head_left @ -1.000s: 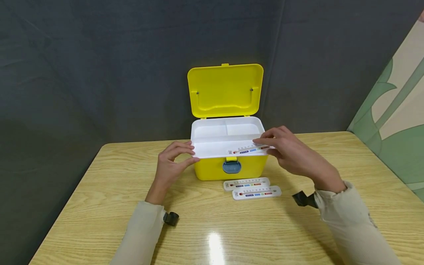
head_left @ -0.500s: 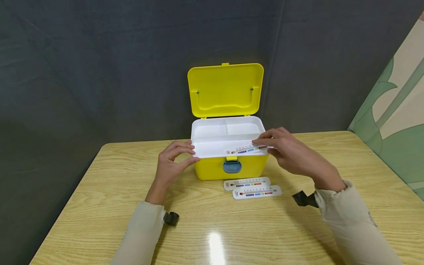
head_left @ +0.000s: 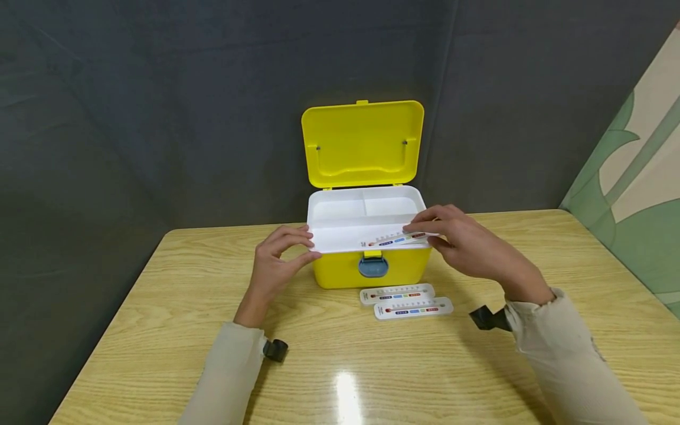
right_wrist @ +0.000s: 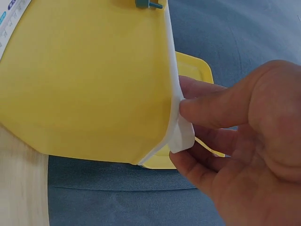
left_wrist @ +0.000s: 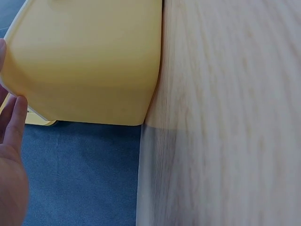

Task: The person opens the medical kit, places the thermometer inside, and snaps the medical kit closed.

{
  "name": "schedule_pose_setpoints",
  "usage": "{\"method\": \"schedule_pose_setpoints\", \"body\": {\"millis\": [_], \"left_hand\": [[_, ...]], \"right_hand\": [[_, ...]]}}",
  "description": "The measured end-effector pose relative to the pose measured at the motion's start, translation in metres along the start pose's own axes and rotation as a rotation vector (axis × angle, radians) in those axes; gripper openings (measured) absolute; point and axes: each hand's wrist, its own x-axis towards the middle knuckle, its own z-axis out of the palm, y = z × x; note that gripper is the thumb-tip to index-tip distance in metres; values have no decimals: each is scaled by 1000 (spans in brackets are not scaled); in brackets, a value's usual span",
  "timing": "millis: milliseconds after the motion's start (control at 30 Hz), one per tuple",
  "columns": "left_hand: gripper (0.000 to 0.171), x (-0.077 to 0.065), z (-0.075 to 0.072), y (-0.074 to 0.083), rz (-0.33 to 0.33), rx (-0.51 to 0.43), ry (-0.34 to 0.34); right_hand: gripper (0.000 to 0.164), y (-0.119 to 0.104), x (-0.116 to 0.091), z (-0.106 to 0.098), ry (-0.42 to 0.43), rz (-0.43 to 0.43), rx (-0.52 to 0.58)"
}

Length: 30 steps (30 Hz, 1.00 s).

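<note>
In the head view my right hand point(head_left: 473, 245) pinches the right end of a white strip thermometer point(head_left: 395, 239) between thumb and fingers. The thermometer lies slanted over the front compartment of the white tray point(head_left: 334, 237), which sits in the top of a yellow storage box point(head_left: 334, 273). Another white edge shows just under it. The right wrist view shows the thermometer's white end point(right_wrist: 182, 136) poking past the rim among my fingers. My left hand point(head_left: 276, 262) holds the tray's front left corner, fingers along the left rim and thumb at the front.
Two similar thermometers, a rear one point(head_left: 397, 293) and a front one point(head_left: 413, 309), lie on the wooden table point(head_left: 212, 283) before the box. The yellow lid point(head_left: 363, 144) stands open against a dark curtain point(head_left: 212, 118). A grey latch point(head_left: 373, 267) hangs at the front.
The thermometer in my right hand has shifted slightly left and tilted more, its left end now lower than its right. My left hand stays at the box corner.
</note>
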Motion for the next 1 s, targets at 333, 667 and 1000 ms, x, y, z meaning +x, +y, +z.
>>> {"method": "schedule_pose_setpoints", "body": {"millis": [333,667,1000], "left_hand": [[24,-2,0,1,-3,6,-1],[21,-2,-1,1,-7,-10,-8],[25,0,0,1,-6,17,-7]], "right_hand": [[37,3,2,1,4,7,61],[35,0,4,4,-11,27,83],[35,2,4,3,-9,4,78]]}}
